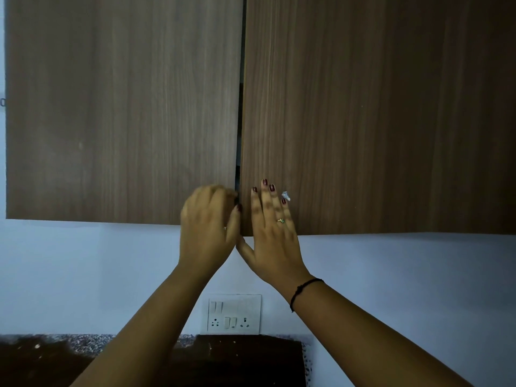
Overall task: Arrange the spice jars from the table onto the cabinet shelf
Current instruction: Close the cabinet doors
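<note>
- Stone counter (83, 340) lies nearest, with a switch plate (234, 314) on the wall above it; no spice jars in view.
- My left hand (208, 227) curls its fingers round the left door (122, 107) at its inner edge; my right hand (272, 233) lies flat, fingers straight, on the right door (377, 107).
- The upright gap (240, 107) runs between them; the shelf is hidden behind both doors.

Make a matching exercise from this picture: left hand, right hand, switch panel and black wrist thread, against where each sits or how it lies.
1 left hand
2 right hand
3 switch panel
4 black thread

A fingers straight, flat on the right door
B round the right wrist
C fingers curled at the left door edge
D on the wall below the doors

Pairs: 1-C, 2-A, 3-D, 4-B
</note>
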A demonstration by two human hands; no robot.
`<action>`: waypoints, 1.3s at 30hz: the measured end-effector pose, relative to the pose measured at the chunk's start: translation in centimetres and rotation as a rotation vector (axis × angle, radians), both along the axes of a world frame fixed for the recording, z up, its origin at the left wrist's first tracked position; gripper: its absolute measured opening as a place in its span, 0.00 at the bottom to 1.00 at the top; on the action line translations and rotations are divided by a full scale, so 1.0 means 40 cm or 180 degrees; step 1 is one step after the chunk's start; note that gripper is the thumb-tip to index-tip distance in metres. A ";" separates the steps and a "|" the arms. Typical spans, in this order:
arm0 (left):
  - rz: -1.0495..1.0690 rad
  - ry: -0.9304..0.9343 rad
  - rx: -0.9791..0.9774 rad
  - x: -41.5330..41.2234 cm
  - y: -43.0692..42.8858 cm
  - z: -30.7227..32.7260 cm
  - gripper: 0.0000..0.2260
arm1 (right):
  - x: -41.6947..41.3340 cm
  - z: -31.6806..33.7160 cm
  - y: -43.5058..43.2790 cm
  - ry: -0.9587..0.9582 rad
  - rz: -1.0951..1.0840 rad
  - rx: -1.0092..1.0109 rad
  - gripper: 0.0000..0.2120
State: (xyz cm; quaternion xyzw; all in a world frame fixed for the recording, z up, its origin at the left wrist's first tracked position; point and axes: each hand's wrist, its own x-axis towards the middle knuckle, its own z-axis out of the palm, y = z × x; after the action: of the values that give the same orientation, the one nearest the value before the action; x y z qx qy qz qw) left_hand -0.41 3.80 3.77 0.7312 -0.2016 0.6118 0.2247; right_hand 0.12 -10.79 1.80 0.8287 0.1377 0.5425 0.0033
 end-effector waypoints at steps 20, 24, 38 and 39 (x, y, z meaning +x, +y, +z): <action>0.0881 0.0130 0.1424 0.181 0.012 0.031 0.27 | 0.120 -0.036 -0.010 0.0044 -0.0274 -0.0198 0.37; 0.0968 -0.0001 0.1426 0.206 0.011 0.031 0.27 | 0.148 -0.041 -0.013 0.0020 -0.0291 -0.0202 0.37; 0.0858 -0.0103 0.1201 0.273 -0.005 -0.005 0.27 | 0.224 -0.071 -0.016 -0.0267 -0.0386 -0.0272 0.39; 0.0871 -0.0124 0.1194 0.275 -0.005 -0.006 0.27 | 0.229 -0.072 -0.016 -0.0303 -0.0391 -0.0280 0.39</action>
State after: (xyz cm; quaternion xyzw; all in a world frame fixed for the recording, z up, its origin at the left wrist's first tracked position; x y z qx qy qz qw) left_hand 10.57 3.60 3.54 0.7687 -0.2150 0.6023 -0.0040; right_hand 9.27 -11.44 -1.08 0.8078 0.1100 0.5736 0.0795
